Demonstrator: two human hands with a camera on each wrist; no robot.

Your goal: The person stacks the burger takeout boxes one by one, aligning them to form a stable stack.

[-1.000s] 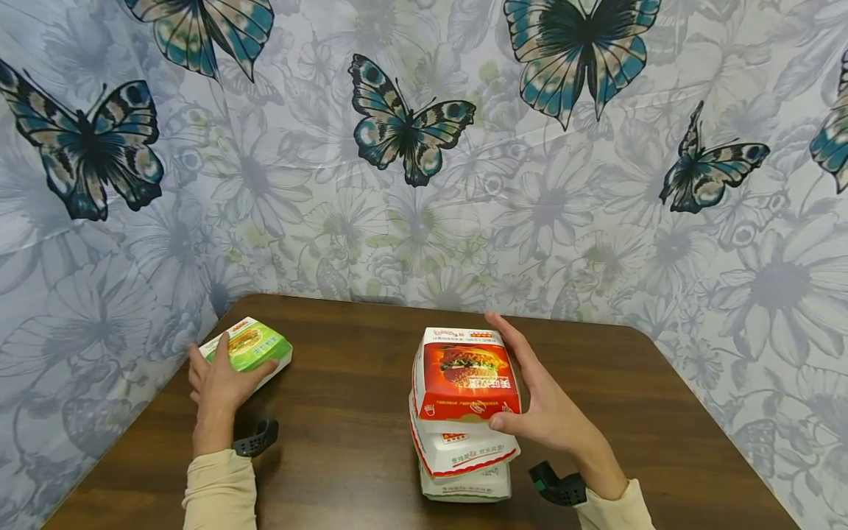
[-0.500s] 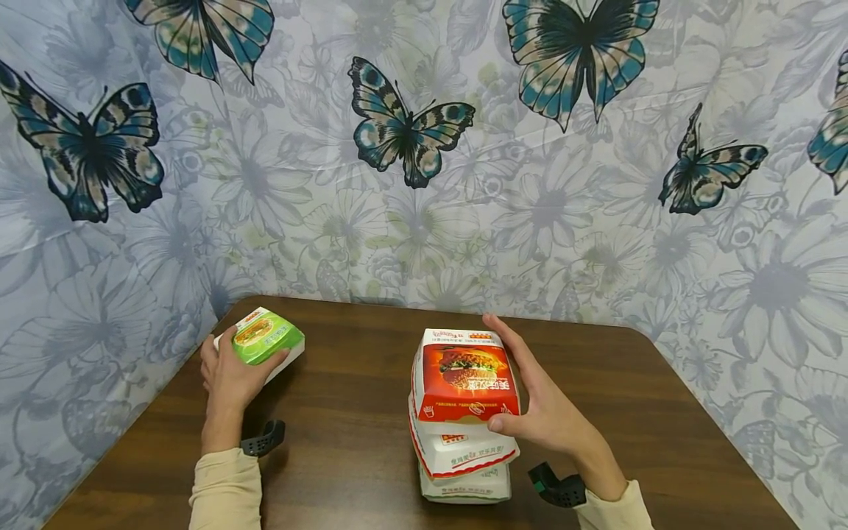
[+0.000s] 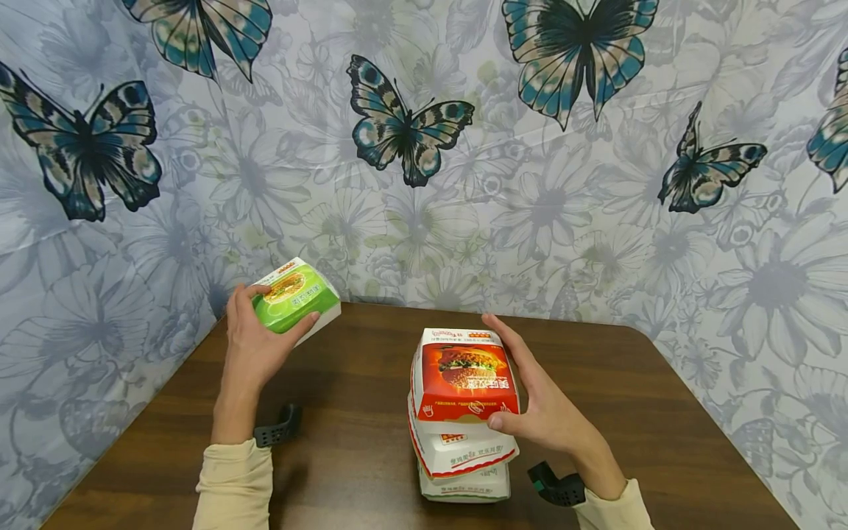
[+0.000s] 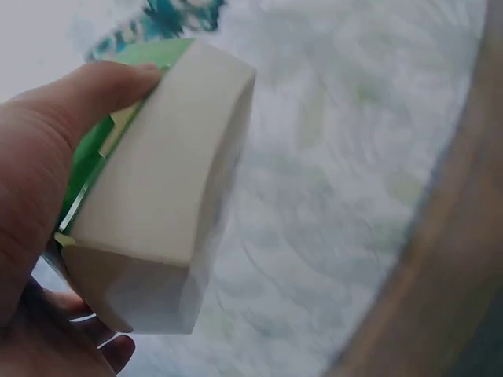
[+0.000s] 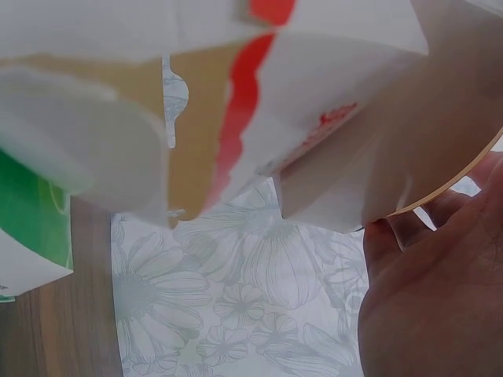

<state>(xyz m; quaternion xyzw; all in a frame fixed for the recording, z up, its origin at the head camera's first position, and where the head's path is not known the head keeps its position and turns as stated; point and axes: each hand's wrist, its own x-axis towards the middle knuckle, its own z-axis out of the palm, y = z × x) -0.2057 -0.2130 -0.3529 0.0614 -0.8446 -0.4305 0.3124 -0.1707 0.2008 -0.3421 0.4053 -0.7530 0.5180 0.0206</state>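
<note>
In the head view, my left hand point(image 3: 258, 338) holds a green-and-white burger box point(image 3: 298, 294) up off the table at the left, thumb on its near side and fingers on its far side. The left wrist view shows the thumb lying along the box's green edge, with the white side point(image 4: 165, 157) facing the camera. Three burger boxes are stacked at the centre, and the top one is a red burger box point(image 3: 470, 375). Against its right side rests my right hand point(image 3: 550, 405), fingers extended toward the back corner and thumb at the near corner.
Beneath the red box, a white burger box point(image 3: 457, 449) and a lower white burger box point(image 3: 467, 486) sit slightly out of line. Under everything is a brown wooden table point(image 3: 358, 412). Butterfly-print cloth point(image 3: 298, 162) hangs behind the table's back edge.
My left hand has raised the green burger box off the table, carrying it up and to the right, and the box has tilted. My right hand and the stack stay as they were.
</note>
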